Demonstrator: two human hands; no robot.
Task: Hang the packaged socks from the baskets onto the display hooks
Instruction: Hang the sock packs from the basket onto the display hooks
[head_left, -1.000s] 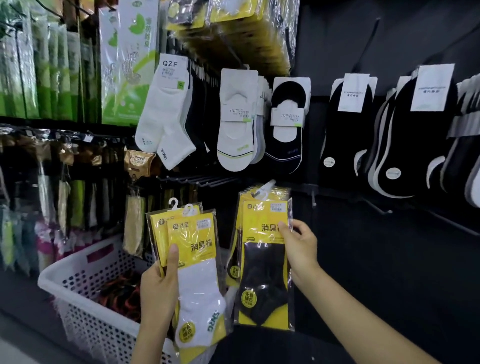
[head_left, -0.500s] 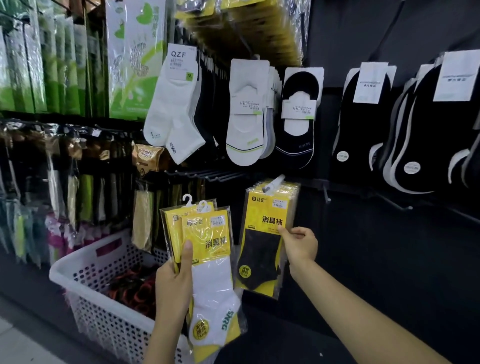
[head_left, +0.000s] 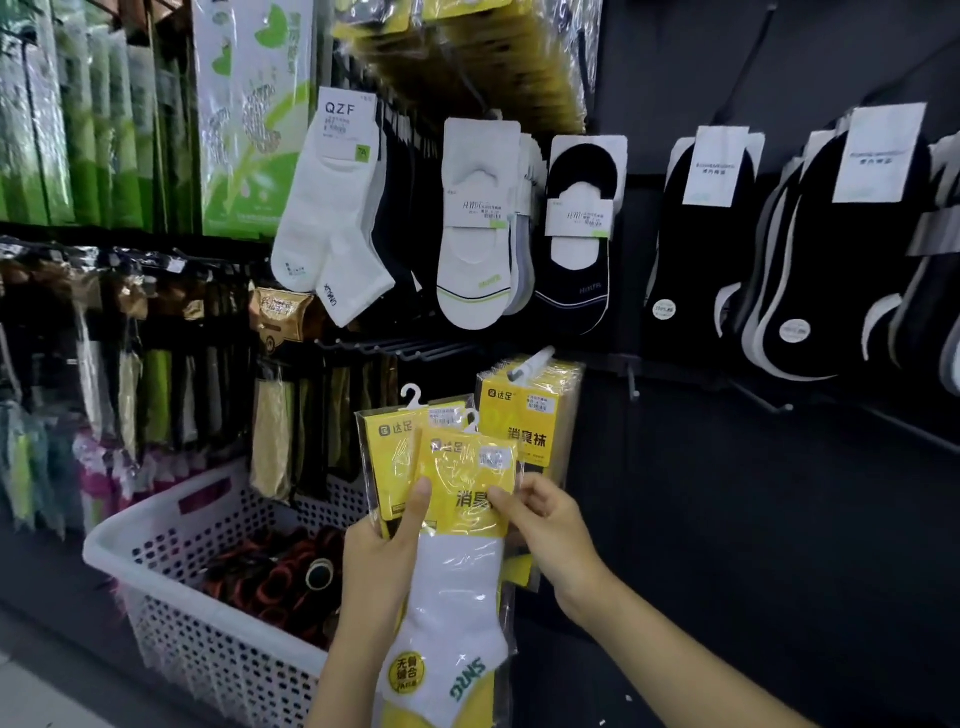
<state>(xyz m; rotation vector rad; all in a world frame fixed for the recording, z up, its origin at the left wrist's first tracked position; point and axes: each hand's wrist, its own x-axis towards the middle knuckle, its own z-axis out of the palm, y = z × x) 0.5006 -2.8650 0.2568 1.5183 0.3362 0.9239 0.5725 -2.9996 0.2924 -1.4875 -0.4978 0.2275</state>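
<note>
My left hand (head_left: 382, 561) grips a small stack of yellow sock packets, its thumb pressed on the front one. The front packet (head_left: 460, 561) shows a white sock and has a white plastic hanger at the top. A second yellow packet (head_left: 387, 457) sits behind it. My right hand (head_left: 545, 525) pinches the front packet's right edge. Just behind, a bunch of yellow packets with dark socks (head_left: 524, 410) hangs on a display hook (head_left: 532, 361). The white perforated basket (head_left: 156, 566) stands at lower left with dark red-trimmed goods inside.
White and black socks (head_left: 478, 234) hang in rows above on the dark wall. Bare metal hooks (head_left: 763, 400) jut out to the right of the yellow bunch. Green boxes (head_left: 249, 114) and bagged goods fill the racks to the left.
My right hand let go of the dark-sock packet hanging on the hook and moved left onto the white-sock packet in my left hand. The left hand rose slightly.
</note>
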